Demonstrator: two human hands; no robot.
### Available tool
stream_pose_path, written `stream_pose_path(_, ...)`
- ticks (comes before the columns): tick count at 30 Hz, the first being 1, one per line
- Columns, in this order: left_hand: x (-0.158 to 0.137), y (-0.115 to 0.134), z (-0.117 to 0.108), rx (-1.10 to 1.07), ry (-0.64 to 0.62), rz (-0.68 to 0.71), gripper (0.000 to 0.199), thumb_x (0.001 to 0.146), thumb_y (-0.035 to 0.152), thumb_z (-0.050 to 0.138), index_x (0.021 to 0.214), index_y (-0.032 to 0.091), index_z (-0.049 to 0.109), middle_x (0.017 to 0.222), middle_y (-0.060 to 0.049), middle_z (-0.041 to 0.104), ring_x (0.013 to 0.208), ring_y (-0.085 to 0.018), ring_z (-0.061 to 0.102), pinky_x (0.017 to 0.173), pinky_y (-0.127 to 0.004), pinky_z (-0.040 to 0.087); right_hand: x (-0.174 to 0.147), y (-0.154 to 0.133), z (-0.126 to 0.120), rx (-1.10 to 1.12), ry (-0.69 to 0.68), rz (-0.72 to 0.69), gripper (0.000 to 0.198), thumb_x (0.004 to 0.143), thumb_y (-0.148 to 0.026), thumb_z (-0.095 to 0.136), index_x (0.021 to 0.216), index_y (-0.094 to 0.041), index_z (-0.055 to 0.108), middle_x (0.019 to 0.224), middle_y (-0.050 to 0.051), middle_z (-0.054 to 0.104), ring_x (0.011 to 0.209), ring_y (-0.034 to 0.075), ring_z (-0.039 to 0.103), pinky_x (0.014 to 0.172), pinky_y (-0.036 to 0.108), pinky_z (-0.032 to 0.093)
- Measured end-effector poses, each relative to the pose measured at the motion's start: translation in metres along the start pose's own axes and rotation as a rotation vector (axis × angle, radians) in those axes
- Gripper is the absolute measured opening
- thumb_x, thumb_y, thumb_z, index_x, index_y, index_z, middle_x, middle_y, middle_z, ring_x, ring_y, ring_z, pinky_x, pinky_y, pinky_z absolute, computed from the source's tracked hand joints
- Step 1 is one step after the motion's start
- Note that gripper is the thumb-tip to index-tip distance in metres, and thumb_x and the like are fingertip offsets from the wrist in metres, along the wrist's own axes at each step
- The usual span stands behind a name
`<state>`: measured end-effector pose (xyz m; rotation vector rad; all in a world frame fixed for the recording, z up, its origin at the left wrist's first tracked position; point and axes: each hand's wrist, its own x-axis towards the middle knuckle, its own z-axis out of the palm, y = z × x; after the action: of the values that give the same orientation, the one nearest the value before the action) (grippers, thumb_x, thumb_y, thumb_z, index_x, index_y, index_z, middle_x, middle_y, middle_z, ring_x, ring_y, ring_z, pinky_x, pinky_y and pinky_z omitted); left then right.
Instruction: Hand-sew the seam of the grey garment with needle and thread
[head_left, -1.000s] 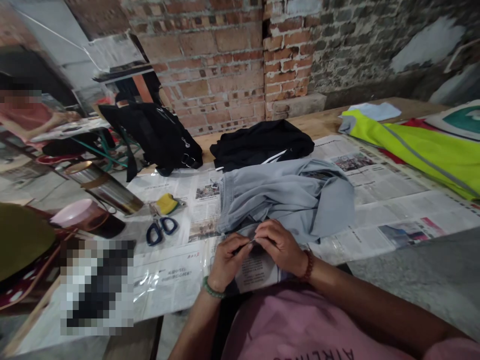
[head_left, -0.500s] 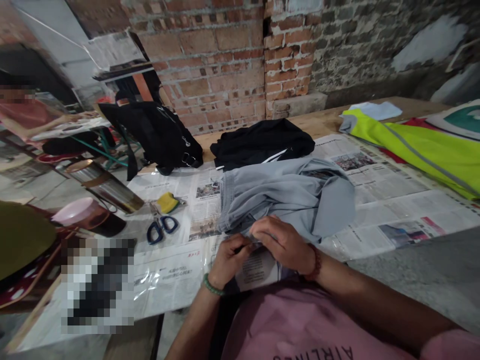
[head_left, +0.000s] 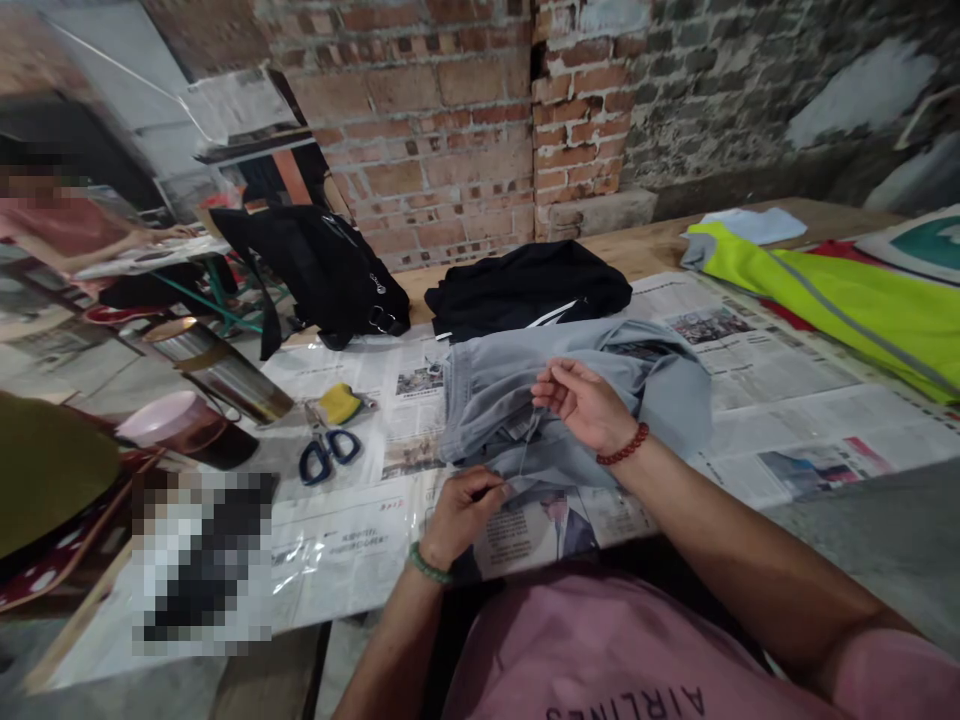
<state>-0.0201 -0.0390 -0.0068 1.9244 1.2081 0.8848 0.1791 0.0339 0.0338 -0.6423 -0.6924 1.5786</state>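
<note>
Grey pants [head_left: 577, 370] with a gathered waistband lie bunched on the newspaper-covered table in front of me. My left hand [head_left: 465, 505] is closed in a pinch at their near edge, the fingertips on the cloth. Raised above the pants, my right hand [head_left: 585, 400] pinches thumb against forefinger, the other fingers curled. A thin pale thread [head_left: 527, 440] hangs from the right fingers down towards the left hand. Whether a needle is in the right fingertips is too small to tell.
To the left are blue-handled scissors [head_left: 330, 455], a yellow object [head_left: 337, 403], a steel flask [head_left: 225, 370] and a pink-lidded cup [head_left: 187, 430]. Behind lie a black bag [head_left: 330, 275], black clothing [head_left: 532, 285] and a neon vest [head_left: 840, 300]. A person [head_left: 82, 235] sits far left.
My right hand has moved up and away from the left, drawing the thread out between them. The left hand has stayed at the near edge of the pants.
</note>
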Motion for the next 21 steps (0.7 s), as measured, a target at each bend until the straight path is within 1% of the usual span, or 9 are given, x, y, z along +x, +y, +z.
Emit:
stream_pose_path(4, 0.0, -0.003, 0.001, 0.014, 0.022, 0.0, 0.021, 0.076, 0.027, 0.057, 0.06, 0.015, 0.063, 0.057, 0.001, 0.051, 0.056, -0.01, 0.048, 0.055, -0.021, 0.039, -0.005, 0.006, 0.0, -0.085, 0.099, -0.256, 0.01, 0.078, -0.025, 0.055, 0.082, -0.02, 0.047, 0.072, -0.004, 0.059, 0.062, 0.011, 0.063, 0.063, 0.028, 0.052)
stream_pose_path(6, 0.0, -0.003, 0.0, 0.014, 0.025, -0.002, 0.02, 0.076, 0.029, 0.057, 0.062, 0.016, 0.063, 0.059, 0.001, 0.052, 0.057, -0.01, 0.049, 0.055, -0.021, 0.04, -0.013, 0.016, -0.001, -0.201, 0.129, -0.315, 0.011, 0.078, -0.029, 0.053, 0.082, -0.019, 0.049, 0.073, -0.003, 0.059, 0.062, 0.011, 0.063, 0.064, 0.028, 0.052)
stream_pose_path(8, 0.0, -0.002, 0.0, 0.019, 0.031, 0.003, 0.02, 0.077, 0.029, 0.056, 0.064, 0.016, 0.064, 0.06, 0.0, 0.053, 0.059, -0.011, 0.05, 0.056, -0.021, 0.041, -0.021, 0.028, -0.007, -0.381, 0.124, -0.308, 0.013, 0.079, -0.031, 0.051, 0.083, -0.019, 0.052, 0.075, -0.001, 0.06, 0.063, 0.012, 0.063, 0.064, 0.027, 0.05)
stream_pose_path(10, 0.0, 0.0, 0.0, 0.027, 0.039, 0.023, 0.019, 0.078, 0.028, 0.055, 0.066, 0.016, 0.064, 0.063, -0.001, 0.055, 0.061, -0.012, 0.052, 0.059, -0.022, 0.042, -0.024, 0.04, -0.019, -0.569, 0.101, -0.27, 0.014, 0.078, -0.031, 0.051, 0.083, -0.019, 0.055, 0.075, -0.001, 0.061, 0.064, 0.012, 0.063, 0.064, 0.026, 0.049)
stream_pose_path(12, 0.001, 0.0, 0.001, 0.037, 0.03, 0.061, 0.017, 0.079, 0.026, 0.054, 0.07, 0.016, 0.065, 0.067, -0.003, 0.058, 0.064, -0.013, 0.054, 0.061, -0.024, 0.044, -0.018, 0.046, -0.034, -0.664, 0.131, -0.229, 0.014, 0.075, -0.031, 0.052, 0.081, -0.019, 0.056, 0.071, -0.001, 0.061, 0.06, 0.012, 0.062, 0.061, 0.025, 0.047)
stream_pose_path(14, 0.001, 0.0, 0.003, 0.068, 0.018, 0.105, 0.012, 0.078, 0.024, 0.055, 0.074, 0.017, 0.065, 0.072, -0.004, 0.06, 0.068, -0.014, 0.056, 0.065, -0.026, 0.046, -0.008, 0.047, -0.05, -0.581, 0.237, -0.17, 0.015, 0.07, -0.031, 0.056, 0.078, -0.018, 0.055, 0.066, -0.003, 0.059, 0.052, 0.01, 0.059, 0.055, 0.024, 0.046)
stream_pose_path(16, -0.001, -0.001, 0.005, 0.138, 0.006, 0.148, 0.007, 0.075, 0.02, 0.058, 0.077, 0.017, 0.065, 0.078, -0.005, 0.06, 0.075, -0.015, 0.057, 0.069, -0.027, 0.047, 0.002, 0.043, -0.062, -0.412, 0.334, -0.116, 0.019, 0.066, -0.033, 0.058, 0.076, -0.018, 0.053, 0.061, -0.004, 0.058, 0.047, 0.01, 0.057, 0.05, 0.023, 0.045)
stream_pose_path(18, -0.004, -0.002, 0.005, 0.231, 0.005, 0.178, 0.009, 0.074, 0.017, 0.059, 0.08, 0.018, 0.065, 0.083, -0.006, 0.06, 0.08, -0.017, 0.057, 0.072, -0.029, 0.047, 0.009, 0.039, -0.069, -0.282, 0.372, -0.092, 0.024, 0.063, -0.036, 0.059, 0.077, -0.018, 0.051, 0.059, -0.005, 0.057, 0.046, 0.01, 0.056, 0.048, 0.024, 0.045)
stream_pose_path(21, -0.01, -0.002, 0.001, 0.334, 0.06, 0.166, 0.011, 0.076, 0.016, 0.056, 0.08, 0.019, 0.065, 0.084, -0.006, 0.061, 0.081, -0.018, 0.058, 0.072, -0.029, 0.047, 0.01, 0.034, -0.071, -0.22, 0.374, -0.104, 0.028, 0.062, -0.038, 0.06, 0.079, -0.018, 0.049, 0.058, -0.005, 0.056, 0.046, 0.01, 0.057, 0.048, 0.024, 0.046)
